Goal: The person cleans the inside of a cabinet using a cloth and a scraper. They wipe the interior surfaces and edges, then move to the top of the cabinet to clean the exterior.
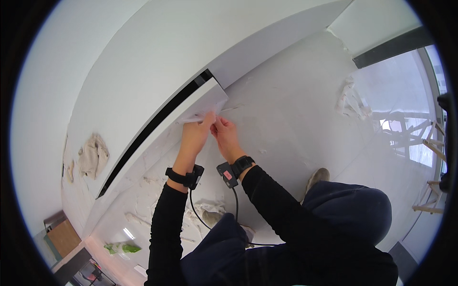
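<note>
A long white ledge panel (200, 96) runs diagonally in front of me, with a black slot (154, 134) along its wall side. At the panel's end corner my left hand (195, 136) is bent inward, its thumb up and its other fingers mostly hidden. My right hand (226, 137) meets it there, thumb and fingertips pinched together on what looks like thin clear film (219, 107). The film's edges are hard to make out against the white surface. Both wrists carry black straps with small boxes and cables.
Crumpled film scraps (211, 206) lie on the glossy pale floor around my feet. More crumpled film (352, 100) lies at the right. A beige cloth (93, 155) rests on the ledge's left part. Green-and-white packaging (122, 248) is on the floor, lower left. Wooden trestles (433, 143) stand far right.
</note>
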